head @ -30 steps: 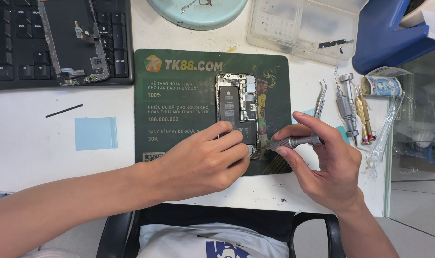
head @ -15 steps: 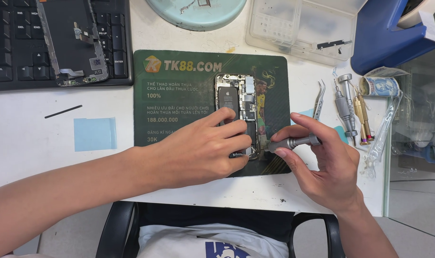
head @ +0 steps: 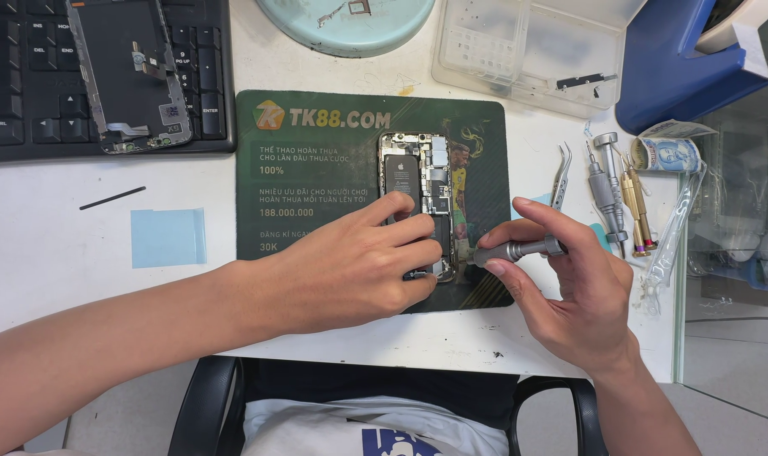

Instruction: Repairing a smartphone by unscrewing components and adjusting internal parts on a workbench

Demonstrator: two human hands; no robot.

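A person sits at a white worktop, seen from above, both forearms reaching forward. Nearest, the left hand lies palm down over the lower end of an opened phone, fingers spread and pressing it flat rather than clenched around it. The right hand grips a slim grey screwdriver between thumb and fingertips, held almost level, its tip at the phone's lower right corner, just beside the left fingertips.

Compared with a second ago, little has shifted: the left fingers have crept slightly further across the phone's lower end, and the screwdriver has stayed at the same corner. That suggests steady work on one spot, probably a small screw, though the screw itself is too small to see.

The phone rests on a dark green mat, its inner circuitry and battery exposed. To the right of the mat lie tweezers and a cluster of spare screwdrivers. Left of the mat sits a pale blue square and a thin black strip. Farther back, a detached phone screen rests on a black keyboard, beside a round pale green dish and a clear plastic parts box.
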